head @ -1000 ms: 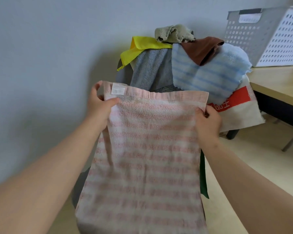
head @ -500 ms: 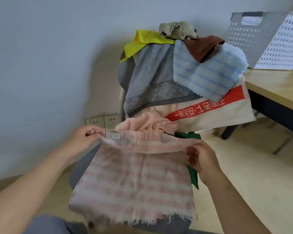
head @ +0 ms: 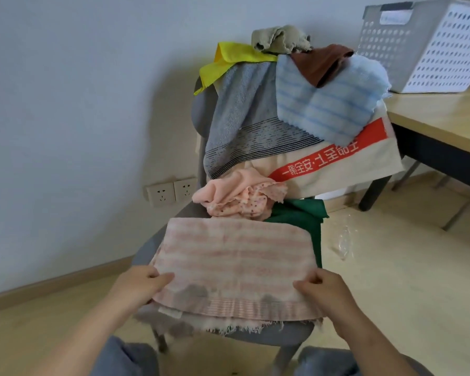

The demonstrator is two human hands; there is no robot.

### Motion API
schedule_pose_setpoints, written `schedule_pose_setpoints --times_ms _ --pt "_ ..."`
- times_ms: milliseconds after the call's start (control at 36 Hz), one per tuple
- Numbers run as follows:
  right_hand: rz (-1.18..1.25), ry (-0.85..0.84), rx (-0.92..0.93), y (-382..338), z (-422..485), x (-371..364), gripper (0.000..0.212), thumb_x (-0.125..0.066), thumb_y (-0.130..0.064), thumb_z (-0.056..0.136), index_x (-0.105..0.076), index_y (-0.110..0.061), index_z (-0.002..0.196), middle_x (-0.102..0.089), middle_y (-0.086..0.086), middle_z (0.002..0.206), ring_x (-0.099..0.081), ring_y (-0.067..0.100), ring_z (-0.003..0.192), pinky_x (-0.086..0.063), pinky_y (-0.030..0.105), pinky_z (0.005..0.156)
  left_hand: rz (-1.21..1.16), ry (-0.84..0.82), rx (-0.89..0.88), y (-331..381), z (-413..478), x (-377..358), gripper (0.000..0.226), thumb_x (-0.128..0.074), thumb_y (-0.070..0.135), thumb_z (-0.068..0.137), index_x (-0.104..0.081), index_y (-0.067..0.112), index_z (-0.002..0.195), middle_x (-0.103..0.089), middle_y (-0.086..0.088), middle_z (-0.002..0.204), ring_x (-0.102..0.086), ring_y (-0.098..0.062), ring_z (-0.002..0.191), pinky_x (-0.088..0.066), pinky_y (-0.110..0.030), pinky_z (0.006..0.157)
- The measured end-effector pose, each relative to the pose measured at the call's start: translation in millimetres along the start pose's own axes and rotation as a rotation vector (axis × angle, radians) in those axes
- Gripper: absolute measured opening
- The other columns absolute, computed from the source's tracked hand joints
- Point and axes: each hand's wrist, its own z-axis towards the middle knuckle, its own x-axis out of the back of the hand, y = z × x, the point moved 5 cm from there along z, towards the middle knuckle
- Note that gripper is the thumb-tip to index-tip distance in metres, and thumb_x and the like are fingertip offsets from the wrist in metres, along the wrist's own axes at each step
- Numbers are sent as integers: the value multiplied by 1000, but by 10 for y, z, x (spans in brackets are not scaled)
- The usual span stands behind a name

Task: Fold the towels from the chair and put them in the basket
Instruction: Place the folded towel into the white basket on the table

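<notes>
Head view: both forearms reach in from the bottom edge. The left hand (head: 140,284), at 7 o'clock, pinches the near left corner of the pink towel (head: 234,256), thumb lying on top and fingers tucked underneath. The right hand (head: 324,291), at 5 o'clock, grips the near right corner the same way, knuckles up. The hands are well apart, one at each end of the near hem.

The towel lies doubled on the chair (head: 282,335) seat at 6 o'clock, its woven border stacked over the frayed edge, which hangs off the seat front. A peach cloth (head: 228,194) and a green cloth (head: 304,215) touch its far side, toward 12. Over the chair back hang a grey towel (head: 239,109), a blue towel (head: 326,104) and a beige towel (head: 364,164). The basket (head: 445,50) stands on the table (head: 440,115) at 2 o'clock.

Half a second ago the hands held the top hem further out over the seat, with the towel draping toward the person. Now that hem is down at the near edge and the towel is folded in half.
</notes>
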Motion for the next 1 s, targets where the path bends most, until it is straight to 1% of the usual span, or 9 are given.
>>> schedule_pose_setpoints --times_ms 83,250,389,472,528,611,694,806,1000 --pt "-84 70 58 -57 55 -13 19 -72 -14 77 -57 -13 65 -60 0 70 -55 12 69 -38 23 54 158 120 -55 42 70 -46 35 -65 37 83 -51 14 60 -55 3 57 -53 -12 57 -34 -26 51" --pt "-128 172 165 -174 258 -41 21 -71 -11 76 -56 -17 62 -59 -8 66 -51 3 64 -32 15 52 91 256 -108 298 314 -20 29 -67 26 83 -47 15 65 -50 2 60 -46 -12 56 -29 -26 49" --pt "-69 186 186 -203 285 -58 18 -63 -9 80 -58 -21 68 -60 -11 74 -51 3 70 -36 17 58 -84 271 -142 353 389 28 22 -63 23 86 -47 19 72 -51 1 67 -46 -16 59 -31 -28 52" --pt "91 168 172 -127 228 -8 18 -59 -9 85 -59 -27 79 -60 -10 88 -54 6 81 -43 27 67 -179 249 -106 216 334 101 14 -59 20 88 -49 27 80 -53 6 85 -53 -20 69 -38 -29 57" --pt "245 168 142 -82 199 24 17 -58 -9 88 -59 -26 86 -60 -5 94 -57 15 88 -47 32 72 -318 227 -77 135 279 153 14 -58 13 88 -53 25 82 -53 1 90 -54 -23 75 -44 -31 59" --pt "327 161 109 -37 164 18 15 -57 -9 89 -59 -24 88 -59 -4 96 -58 17 89 -48 31 68 -401 233 -41 57 180 196 14 -53 7 87 -55 18 78 -52 -6 79 -50 -21 67 -41 -30 58" --pt "232 139 75 1 148 -36 14 -57 -6 86 -59 -20 84 -60 0 92 -57 18 85 -45 32 69 -436 194 5 -11 112 183 18 -49 5 87 -51 11 70 -46 -7 74 -42 -22 69 -33 -32 64" --pt "86 111 52 -32 139 -63 12 -55 -5 81 -57 -13 72 -58 3 79 -51 17 76 -39 30 61 -309 144 -15 -8 63 209 26 -48 2 83 -42 12 60 -40 -6 66 -36 -21 66 -24 -31 62" --pt "-77 -60 76 -146 88 -121 18 -56 -4 78 -50 -13 64 -52 1 70 -46 15 68 -33 26 55 305 112 -126 126 12 242 16 -57 13 79 -52 19 65 -54 6 62 -47 -10 54 -30 -22 48"
